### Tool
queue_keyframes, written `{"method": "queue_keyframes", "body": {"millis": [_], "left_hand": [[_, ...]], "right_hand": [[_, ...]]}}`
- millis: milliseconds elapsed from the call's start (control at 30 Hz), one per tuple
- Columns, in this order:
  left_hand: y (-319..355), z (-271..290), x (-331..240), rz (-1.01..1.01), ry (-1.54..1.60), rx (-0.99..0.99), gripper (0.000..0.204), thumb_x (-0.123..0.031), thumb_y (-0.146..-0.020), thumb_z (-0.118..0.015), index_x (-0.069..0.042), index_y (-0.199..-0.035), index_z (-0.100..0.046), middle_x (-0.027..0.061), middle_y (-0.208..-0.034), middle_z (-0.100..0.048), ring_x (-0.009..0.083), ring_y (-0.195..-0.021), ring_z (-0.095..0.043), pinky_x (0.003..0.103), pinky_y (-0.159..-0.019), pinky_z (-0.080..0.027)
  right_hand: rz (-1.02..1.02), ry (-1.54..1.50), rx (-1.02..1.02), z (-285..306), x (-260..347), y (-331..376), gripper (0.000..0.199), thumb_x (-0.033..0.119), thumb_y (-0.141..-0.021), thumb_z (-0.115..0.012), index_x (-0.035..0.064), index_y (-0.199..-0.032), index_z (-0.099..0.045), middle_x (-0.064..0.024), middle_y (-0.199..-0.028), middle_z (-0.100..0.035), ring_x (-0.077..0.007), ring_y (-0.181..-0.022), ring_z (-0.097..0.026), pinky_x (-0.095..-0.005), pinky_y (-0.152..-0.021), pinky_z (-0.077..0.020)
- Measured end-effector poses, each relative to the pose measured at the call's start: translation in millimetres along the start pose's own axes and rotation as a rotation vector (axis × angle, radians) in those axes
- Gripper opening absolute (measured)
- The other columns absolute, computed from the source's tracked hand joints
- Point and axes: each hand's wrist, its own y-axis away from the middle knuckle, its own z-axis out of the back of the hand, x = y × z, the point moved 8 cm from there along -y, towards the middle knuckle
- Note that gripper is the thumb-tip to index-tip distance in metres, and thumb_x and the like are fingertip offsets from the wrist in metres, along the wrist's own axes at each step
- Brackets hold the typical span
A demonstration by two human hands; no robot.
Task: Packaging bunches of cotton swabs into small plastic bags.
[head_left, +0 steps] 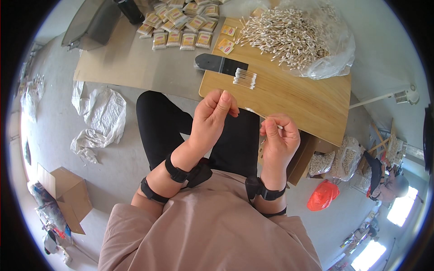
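Observation:
My right hand [281, 135] is closed in a pinch on a cotton swab [256, 112], whose white tip points up and left past the table's near edge. Left of it, my left hand [212, 114] is curled shut with its thumb on the fingers. Anything inside those fingers is hidden. A neat row of cotton swabs [244, 78] lies on the wooden table [289, 101], beyond both hands. The row touches the end of a flat black strip [221, 64]. Behind it, a large loose heap of cotton swabs [289, 36] spills from a clear plastic bag [332, 61].
Several filled swab packets [181, 27] pile at the far left, near a grey bin [92, 27]. Small yellow cards [225, 46] lie by the heap. A white sack [103, 113], a cardboard box [70, 196] and a red bag [323, 195] rest on the floor. Another person [389, 185] sits far right.

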Motion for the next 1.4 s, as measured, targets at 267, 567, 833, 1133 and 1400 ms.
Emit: {"method": "queue_keyframes", "body": {"millis": [267, 567, 833, 1133, 1400], "left_hand": [[6.8, -8.3, -1.4, -0.076, -0.407, 0.079, 0.018, -0.015, -0.095, -0.059, -0.003, -0.083, -0.054, 0.0020, -0.074, -0.056, 0.0117, -0.066, -0.050, 0.024, -0.061, -0.042], [1.9, -7.2, -7.2, -0.134, -0.592, 0.027, 0.019, -0.015, -0.094, -0.061, -0.002, -0.081, -0.055, 0.0047, -0.070, -0.057, 0.0162, -0.063, -0.052, 0.028, -0.059, -0.042], [-4.8, 23.6, 41.8, 0.175, -0.529, 0.004, 0.037, -0.028, -0.103, -0.045, -0.003, -0.078, -0.055, -0.0012, -0.069, -0.050, 0.0066, -0.063, -0.046, 0.021, -0.058, -0.037], [-21.4, 36.7, 64.6, 0.081, -0.428, -0.027, 0.012, -0.013, -0.097, -0.057, -0.005, -0.090, -0.052, 0.0004, -0.084, -0.056, 0.0056, -0.073, -0.049, 0.021, -0.067, -0.042], [-38.9, 31.3, 81.2, -0.198, -0.955, 0.093, 0.026, -0.010, -0.096, -0.052, 0.001, -0.119, -0.052, 0.0163, -0.116, -0.059, 0.0300, -0.108, -0.057, 0.037, -0.094, -0.044]], "right_hand": [[-0.033, -0.003, 0.035, -6.7, -5.0, 1.9, 0.010, 0.004, -0.089, -0.067, -0.0005, -0.084, -0.060, -0.0055, -0.083, -0.061, -0.0085, -0.068, -0.053, -0.0200, -0.060, -0.0444], [-0.030, 0.035, 0.027, -5.0, -8.8, 2.2, 0.010, 0.005, -0.090, -0.066, -0.0005, -0.085, -0.059, -0.0045, -0.082, -0.060, -0.0073, -0.067, -0.051, -0.0191, -0.060, -0.0426], [0.146, 0.306, -0.483, 101.3, -0.9, 4.2, 0.009, 0.009, -0.093, -0.064, 0.0027, -0.091, -0.058, -0.0022, -0.077, -0.060, -0.0064, -0.063, -0.055, -0.0198, -0.058, -0.0463], [0.141, 0.832, -0.968, 304.5, -2.2, 87.3, 0.016, 0.015, -0.091, -0.066, 0.0016, -0.097, -0.058, -0.0059, -0.084, -0.060, -0.0136, -0.072, -0.056, -0.0267, -0.064, -0.0474], [0.136, 1.404, -0.462, 208.9, -64.9, 37.9, 0.034, 0.012, -0.086, -0.066, 0.0002, -0.115, -0.053, -0.0204, -0.116, -0.055, -0.0384, -0.110, -0.050, -0.0473, -0.093, -0.0415]]}}
